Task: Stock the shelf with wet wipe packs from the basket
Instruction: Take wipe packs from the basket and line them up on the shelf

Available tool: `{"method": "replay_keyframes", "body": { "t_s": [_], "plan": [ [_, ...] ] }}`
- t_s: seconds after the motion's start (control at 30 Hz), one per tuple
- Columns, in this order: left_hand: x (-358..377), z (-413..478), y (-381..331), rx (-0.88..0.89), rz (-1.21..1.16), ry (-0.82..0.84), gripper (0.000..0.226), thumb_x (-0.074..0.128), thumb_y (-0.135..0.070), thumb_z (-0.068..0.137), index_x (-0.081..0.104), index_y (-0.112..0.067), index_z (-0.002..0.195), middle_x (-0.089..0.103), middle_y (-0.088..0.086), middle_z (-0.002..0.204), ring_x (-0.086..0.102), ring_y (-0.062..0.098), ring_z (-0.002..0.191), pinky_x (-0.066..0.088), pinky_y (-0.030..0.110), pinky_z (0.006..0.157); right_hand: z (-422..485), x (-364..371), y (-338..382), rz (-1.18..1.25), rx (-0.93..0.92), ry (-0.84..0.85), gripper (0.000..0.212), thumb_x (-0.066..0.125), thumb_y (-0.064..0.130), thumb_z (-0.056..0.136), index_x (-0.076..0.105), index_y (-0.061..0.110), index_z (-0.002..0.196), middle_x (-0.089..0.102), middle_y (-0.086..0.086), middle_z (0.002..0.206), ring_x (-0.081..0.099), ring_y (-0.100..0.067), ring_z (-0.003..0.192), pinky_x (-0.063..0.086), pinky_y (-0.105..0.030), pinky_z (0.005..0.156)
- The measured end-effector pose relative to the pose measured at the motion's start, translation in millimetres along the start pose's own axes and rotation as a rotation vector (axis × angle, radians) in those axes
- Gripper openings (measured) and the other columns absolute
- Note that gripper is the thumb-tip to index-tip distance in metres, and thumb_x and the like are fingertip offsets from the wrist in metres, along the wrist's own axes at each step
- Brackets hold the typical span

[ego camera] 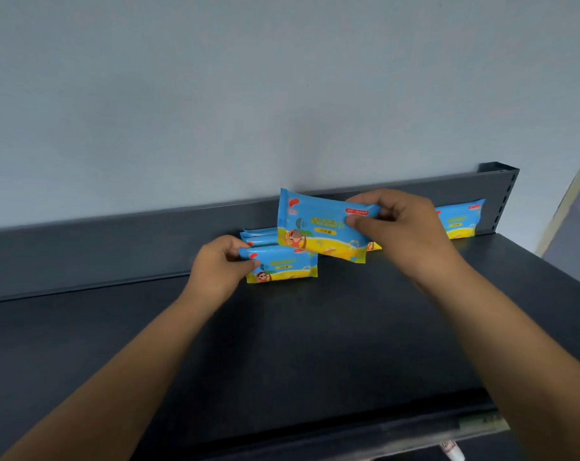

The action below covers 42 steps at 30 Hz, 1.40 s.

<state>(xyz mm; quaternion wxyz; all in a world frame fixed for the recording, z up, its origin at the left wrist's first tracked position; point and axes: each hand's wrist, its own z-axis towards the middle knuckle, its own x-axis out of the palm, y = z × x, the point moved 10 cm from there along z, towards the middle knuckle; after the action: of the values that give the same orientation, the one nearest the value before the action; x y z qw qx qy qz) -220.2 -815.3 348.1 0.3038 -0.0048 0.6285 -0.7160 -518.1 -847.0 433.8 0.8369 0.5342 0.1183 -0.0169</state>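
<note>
My right hand (401,227) pinches the right end of a blue and yellow wet wipe pack (318,227) and holds it tilted just above the dark shelf (315,344). My left hand (220,264) grips the left end of a smaller-looking pack (283,266) that stands upright on the shelf. Behind that one, several more packs (258,236) stand in a row against the back panel. Another pack (461,219) stands at the far right by the upright. The basket is out of view.
The shelf's back panel (115,247) runs along a pale wall. A slotted metal upright (504,197) closes the right end. A price strip (474,424) runs along the shelf's front edge. Bare shelf surface lies in front of the packs.
</note>
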Motion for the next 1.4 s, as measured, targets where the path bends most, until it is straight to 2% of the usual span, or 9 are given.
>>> {"method": "replay_keyframes", "body": {
  "t_s": [0.23, 0.37, 0.47, 0.63, 0.77, 0.83, 0.97, 1.1, 1.4],
  "plan": [
    [-5.8, 12.4, 8.5, -0.026, 0.106, -0.018, 0.018, 0.082, -0.016, 0.087, 0.064, -0.013, 0.088, 0.074, -0.003, 0.088, 0.069, 0.003, 0.075, 0.047, 0.018, 0.056, 6.5, 29.0, -19.6, -0.137, 0.054, 0.139, 0.018, 0.078, 0.015, 0.089, 0.078, 0.028, 0.101, 0.079, 0.002, 0.091, 0.076, -0.014, 0.088, 0.061, -0.042, 0.087],
    [-7.4, 15.4, 17.2, -0.042, 0.128, 0.018, 0.025, 0.084, -0.027, 0.085, 0.066, -0.011, 0.086, 0.075, 0.0, 0.084, 0.067, 0.011, 0.072, 0.051, 0.029, 0.062, 10.4, 49.6, -32.8, -0.215, 0.059, 0.21, 0.016, 0.079, 0.018, 0.088, 0.078, 0.029, 0.099, 0.078, 0.003, 0.09, 0.075, -0.015, 0.089, 0.061, -0.04, 0.086],
    [-9.2, 15.2, 24.3, -0.065, 0.118, 0.057, 0.023, 0.083, -0.029, 0.085, 0.069, -0.012, 0.087, 0.076, 0.005, 0.081, 0.067, 0.015, 0.072, 0.056, 0.037, 0.069, 9.6, 66.0, -45.0, -0.304, 0.068, 0.262, 0.016, 0.08, 0.018, 0.086, 0.077, 0.032, 0.094, 0.076, 0.012, 0.082, 0.071, -0.007, 0.08, 0.06, -0.029, 0.074],
    [-17.1, 13.8, 27.8, -0.058, 0.151, 0.071, 0.012, 0.079, -0.021, 0.088, 0.07, -0.015, 0.084, 0.073, 0.003, 0.073, 0.064, 0.013, 0.066, 0.052, 0.034, 0.067, 17.5, 83.9, -53.7, -0.499, -0.07, 0.221, 0.017, 0.081, 0.019, 0.084, 0.077, 0.026, 0.099, 0.067, 0.01, 0.104, 0.06, -0.001, 0.082, 0.047, -0.02, 0.076],
    [-23.2, 8.3, 25.1, -0.056, 0.128, 0.045, 0.009, 0.074, -0.018, 0.091, 0.071, -0.015, 0.083, 0.076, 0.006, 0.08, 0.072, 0.022, 0.079, 0.056, 0.039, 0.073, 25.7, 91.6, -51.2, -0.625, -0.172, 0.164, 0.023, 0.081, 0.021, 0.084, 0.076, 0.02, 0.107, 0.051, 0.006, 0.107, 0.051, -0.004, 0.088, 0.038, -0.014, 0.078],
    [-22.3, 5.0, 21.0, -0.04, 0.101, 0.042, 0.012, 0.075, -0.023, 0.091, 0.072, -0.016, 0.082, 0.076, 0.004, 0.08, 0.072, 0.021, 0.078, 0.056, 0.037, 0.073, 24.9, 97.9, -48.7, -0.647, -0.222, 0.178, 0.022, 0.08, 0.021, 0.085, 0.075, 0.018, 0.107, 0.049, 0.006, 0.107, 0.052, -0.006, 0.092, 0.041, -0.018, 0.082],
    [-16.8, -1.2, 15.2, -0.035, 0.127, 0.062, 0.022, 0.087, -0.03, 0.08, 0.071, -0.016, 0.087, 0.075, -0.002, 0.079, 0.066, 0.006, 0.067, 0.054, 0.026, 0.062, 20.6, 103.7, -38.3, -0.648, -0.335, 0.154, 0.023, 0.08, 0.019, 0.085, 0.075, 0.016, 0.107, 0.05, 0.004, 0.107, 0.058, -0.015, 0.101, 0.051, -0.032, 0.091],
    [-15.8, -0.1, 14.1, -0.027, 0.171, 0.039, 0.023, 0.089, -0.015, 0.077, 0.069, -0.011, 0.089, 0.078, -0.003, 0.086, 0.074, 0.009, 0.082, 0.06, 0.028, 0.073, 19.7, 105.5, -33.1, -0.681, -0.378, 0.136, 0.023, 0.079, 0.022, 0.087, 0.073, 0.018, 0.108, 0.049, 0.004, 0.108, 0.054, -0.016, 0.102, 0.052, -0.035, 0.089],
    [-12.5, 0.6, 13.0, -0.013, 0.213, 0.024, 0.017, 0.085, -0.014, 0.082, 0.069, -0.014, 0.087, 0.076, -0.006, 0.085, 0.072, 0.006, 0.081, 0.057, 0.027, 0.07, 15.6, 109.4, -30.4, -0.819, -0.347, 0.152, 0.043, 0.081, 0.029, 0.081, 0.063, 0.023, 0.12, 0.051, 0.003, 0.119, 0.05, -0.019, 0.111, 0.052, -0.038, 0.091]
  ]
}}
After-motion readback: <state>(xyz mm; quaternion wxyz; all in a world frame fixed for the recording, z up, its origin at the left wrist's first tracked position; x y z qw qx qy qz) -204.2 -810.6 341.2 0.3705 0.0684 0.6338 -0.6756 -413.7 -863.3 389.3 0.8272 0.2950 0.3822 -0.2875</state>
